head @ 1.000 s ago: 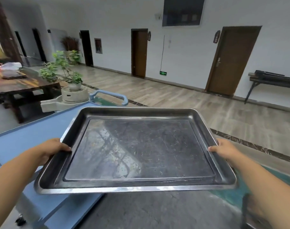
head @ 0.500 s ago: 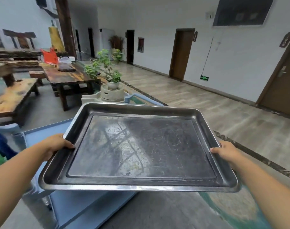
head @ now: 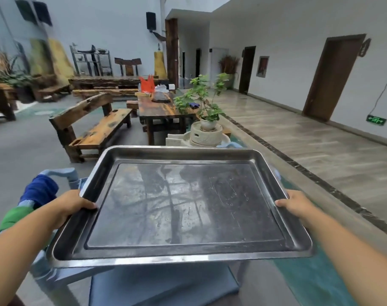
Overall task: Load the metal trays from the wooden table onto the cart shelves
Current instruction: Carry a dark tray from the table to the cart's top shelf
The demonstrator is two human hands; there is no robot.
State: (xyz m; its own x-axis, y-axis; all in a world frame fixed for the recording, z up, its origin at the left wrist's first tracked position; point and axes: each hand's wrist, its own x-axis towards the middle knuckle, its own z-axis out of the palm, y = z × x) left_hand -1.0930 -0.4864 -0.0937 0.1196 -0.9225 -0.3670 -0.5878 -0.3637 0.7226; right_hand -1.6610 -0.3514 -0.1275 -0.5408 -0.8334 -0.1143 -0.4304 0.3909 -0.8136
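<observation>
Presently catalogued, largest item first.

Cart (head: pixel 164 286): pale blue, directly below both grips; a lower shelf shows under the tray's near edge, a handle (head: pixel 58 173) just beyond the left grip. A second ago the cart lay to the left, with its top showing under the tray's left half; the view has since swung left, and the cart now sits squarely beneath the tray. Judgement: the carry is nearly done and the lowering comes next.

Desk (head: pixel 164 107): dark wood, well beyond the grips, past a potted plant (head: pixel 207 102). A red bag and pale clutter lie at its far end; whether more trays wait there cannot be told.

Bench (head: pixel 95 129): wooden, far ahead and left of the grips.

Tray (head: pixel 181 208): metal, scratched, empty, held about level between the two grips, above the cart and not yet resting on it. Which shelf it is bound for cannot be told.

Left hand (head: pixel 74 206): grip clamped on the tray's left rim, thumb over the lip.

Right hand (head: pixel 298 205): grip clamped on the right rim, thumb on top.

Cloth (head: pixel 39 191): blue, with green below, just left of the left grip, draped by the handle.
</observation>
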